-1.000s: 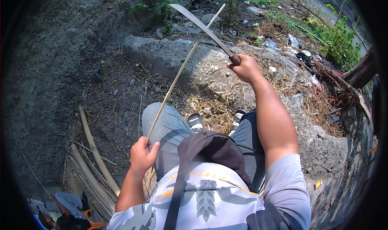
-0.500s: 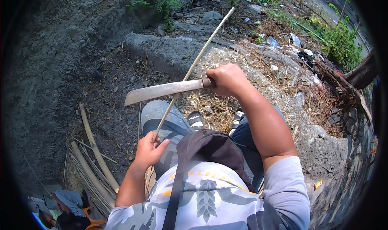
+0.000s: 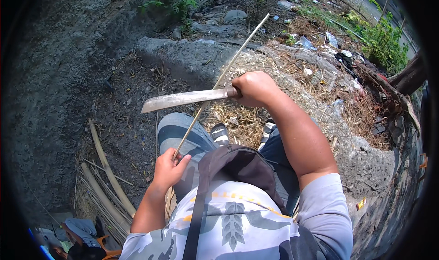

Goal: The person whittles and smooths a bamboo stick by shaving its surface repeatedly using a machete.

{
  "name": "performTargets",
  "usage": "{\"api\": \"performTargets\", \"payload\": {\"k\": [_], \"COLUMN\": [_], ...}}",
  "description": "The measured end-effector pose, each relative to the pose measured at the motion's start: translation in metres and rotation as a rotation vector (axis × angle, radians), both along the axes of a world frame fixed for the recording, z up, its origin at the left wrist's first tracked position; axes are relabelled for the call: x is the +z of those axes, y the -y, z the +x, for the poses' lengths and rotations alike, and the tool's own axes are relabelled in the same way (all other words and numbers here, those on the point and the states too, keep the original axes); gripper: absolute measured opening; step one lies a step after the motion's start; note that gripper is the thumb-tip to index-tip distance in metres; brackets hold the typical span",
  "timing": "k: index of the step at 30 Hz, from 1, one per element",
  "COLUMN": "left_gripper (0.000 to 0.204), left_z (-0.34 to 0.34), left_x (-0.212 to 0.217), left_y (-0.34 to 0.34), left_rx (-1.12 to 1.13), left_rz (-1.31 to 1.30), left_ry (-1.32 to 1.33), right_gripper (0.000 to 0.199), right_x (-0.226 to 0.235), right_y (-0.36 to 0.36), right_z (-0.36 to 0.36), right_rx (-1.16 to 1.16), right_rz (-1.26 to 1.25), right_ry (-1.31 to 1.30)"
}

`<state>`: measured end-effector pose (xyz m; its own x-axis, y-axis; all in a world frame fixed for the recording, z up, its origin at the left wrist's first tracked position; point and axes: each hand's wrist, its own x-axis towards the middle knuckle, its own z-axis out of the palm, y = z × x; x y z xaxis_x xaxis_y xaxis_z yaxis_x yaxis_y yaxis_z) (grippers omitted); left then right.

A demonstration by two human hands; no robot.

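Note:
My left hand point(image 3: 170, 171) is closed around the lower end of a long thin pale wooden strip point(image 3: 238, 53), near my left knee. The strip slants up and away to the right. A machete point(image 3: 185, 99) with a broad worn blade crosses over the strip near its middle, its tip pointing left. Its dark handle sits in my right hand point(image 3: 256, 90), which is wrapped round it in a fist. The blade hides part of the strip, and whether the edge touches it I cannot tell.
Long curved wooden pieces point(image 3: 109, 168) and a bundle of thin strips point(image 3: 107, 209) lie at my left. Pale shavings point(image 3: 238, 125) cover the ground around my sandals point(image 3: 220, 134). A rough wall point(image 3: 55, 100) rises at left. Litter and a log point(image 3: 408, 79) lie at right. A person point(image 3: 80, 237) sits lower left.
The strip's far end has swung slightly right and down. The machete's crossing point on the strip has shifted a little. Both hands keep their hold.

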<state>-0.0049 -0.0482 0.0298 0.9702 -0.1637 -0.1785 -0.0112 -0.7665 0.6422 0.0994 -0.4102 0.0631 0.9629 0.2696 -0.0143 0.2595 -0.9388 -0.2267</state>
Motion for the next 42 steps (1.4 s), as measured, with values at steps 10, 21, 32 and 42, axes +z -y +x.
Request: {"api": "performTargets", "payload": {"k": [10, 21, 32, 42], "left_gripper": [0.032, 0.032, 0.033, 0.023], "left_z": [-0.014, -0.01, -0.01, -0.005], "left_x": [-0.008, -0.014, -0.006, -0.008], "left_y": [-0.027, -0.021, -0.039, -0.026], "left_rx": [0.083, 0.104, 0.057, 0.036], "left_rz": [-0.177, -0.24, -0.05, -0.456], "left_ry": [-0.101, -0.157, 0.103, -0.283], "right_gripper": [0.024, 0.016, 0.027, 0.017], "right_x": [-0.025, -0.011, -0.031, -0.017], "right_y": [0.043, -0.004, 0.067, 0.008], "right_z": [0.023, 0.005, 0.024, 0.015], "right_rx": [-0.406, 0.09, -0.43, -0.04], "right_rz": [0.251, 0.061, 0.401, 0.067], "right_ry": [0.032, 0.067, 0.131, 0.291]}}
